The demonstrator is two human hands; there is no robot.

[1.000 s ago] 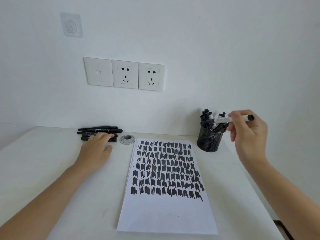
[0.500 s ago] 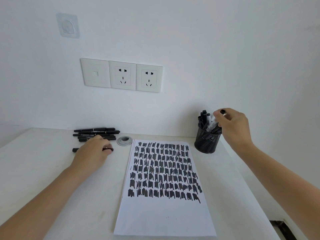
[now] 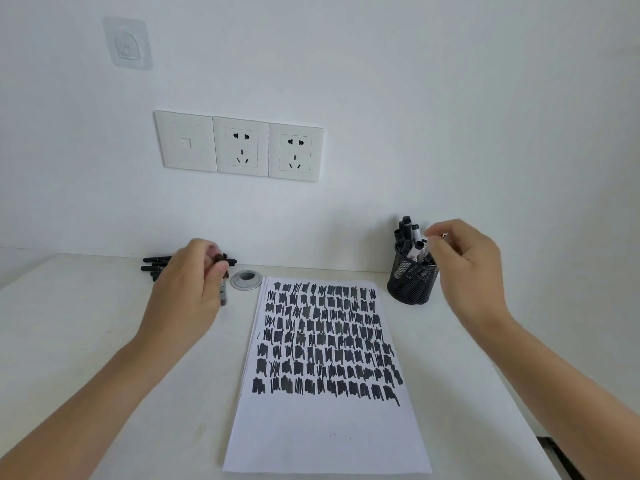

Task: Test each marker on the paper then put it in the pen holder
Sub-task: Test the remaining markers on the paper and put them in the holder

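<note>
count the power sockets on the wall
2. One power socket is on the middle wall plate, the other power socket on the right plate; the left plate has only a small square port.

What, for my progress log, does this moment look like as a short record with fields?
left hand: grips a marker, barrel pointing down, left of the paper
right hand: at the rim of the pen holder; unclear whether it holds anything
pen holder: upright, right of the paper's far end
stored markers: several standing in the pen holder
loose markers: small pile lying on the table, partly behind the left hand
paper: rows of black test marks, near end blank
</note>
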